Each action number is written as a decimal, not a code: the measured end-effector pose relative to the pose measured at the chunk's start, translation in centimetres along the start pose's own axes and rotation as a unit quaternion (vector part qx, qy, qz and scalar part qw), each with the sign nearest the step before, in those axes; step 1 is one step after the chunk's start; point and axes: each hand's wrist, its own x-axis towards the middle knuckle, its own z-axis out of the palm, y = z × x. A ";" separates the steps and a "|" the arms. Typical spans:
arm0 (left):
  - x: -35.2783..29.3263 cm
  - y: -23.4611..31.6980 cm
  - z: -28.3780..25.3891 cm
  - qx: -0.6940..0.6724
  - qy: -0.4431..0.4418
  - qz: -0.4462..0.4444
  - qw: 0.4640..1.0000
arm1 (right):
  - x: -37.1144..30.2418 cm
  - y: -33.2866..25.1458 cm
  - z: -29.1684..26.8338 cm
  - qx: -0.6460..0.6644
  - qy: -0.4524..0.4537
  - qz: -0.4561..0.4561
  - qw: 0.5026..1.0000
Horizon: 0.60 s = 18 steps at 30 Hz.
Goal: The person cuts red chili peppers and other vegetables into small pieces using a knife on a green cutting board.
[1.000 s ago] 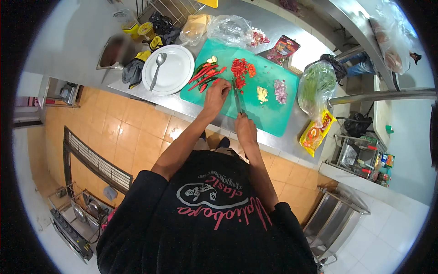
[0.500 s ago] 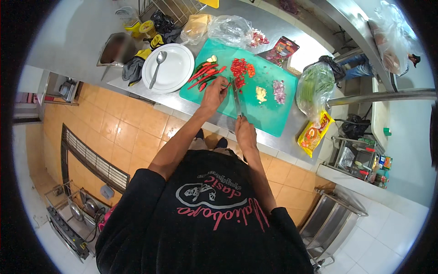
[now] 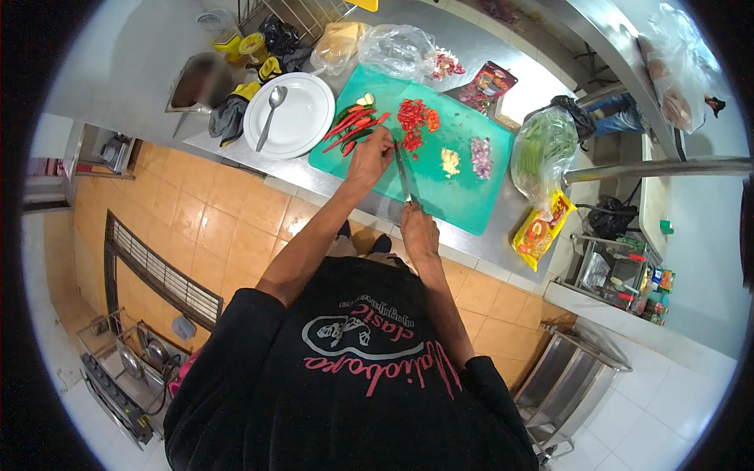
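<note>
My right hand (image 3: 420, 229) is wrapped round the handle of a kitchen knife (image 3: 403, 174), its blade pointing away from me over a green cutting board (image 3: 459, 200). Close to the blade tip, my left hand (image 3: 372, 157) is closed in a pinch on what looks like a chili pepper, mostly hidden by the fingers. Left of it lie whole red and green chilies (image 3: 355, 127) with peeled garlic cloves (image 3: 366, 100) beyond. Chopped red chili (image 3: 411, 115) sits past the blade tip. Farther right are small heaps of chopped garlic (image 3: 450, 162) and diced shallot (image 3: 481, 157).
A white plate (image 3: 302, 118) with a spoon (image 3: 271, 118) stands left of the board. Plastic bags (image 3: 397, 49) and a red packet (image 3: 493, 81) lie behind it. To the right are a bag of green vegetables (image 3: 543, 153) and a yellow packet (image 3: 543, 229).
The knife has shifted slightly left and towards me, its tip now closer to my left fingertips. My right hand moved with it; my left hand stays nearly in place.
</note>
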 end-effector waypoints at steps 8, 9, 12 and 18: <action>0.1 -0.2 0.5 0.001 0.043 0.030 0.999 | 0.3 -0.7 0.5 0.015 -0.005 0.016 1.000; 0.2 -0.4 0.6 0.001 0.043 0.028 0.999 | 0.8 -1.0 0.5 0.015 -0.006 0.017 1.000; 0.3 -0.6 0.7 0.001 0.038 0.023 0.999 | 2.4 -1.8 0.8 0.009 0.008 0.004 1.000; 0.2 -0.2 0.7 0.035 0.067 0.016 0.997 | 0.8 -0.8 0.3 0.005 -0.012 0.021 1.000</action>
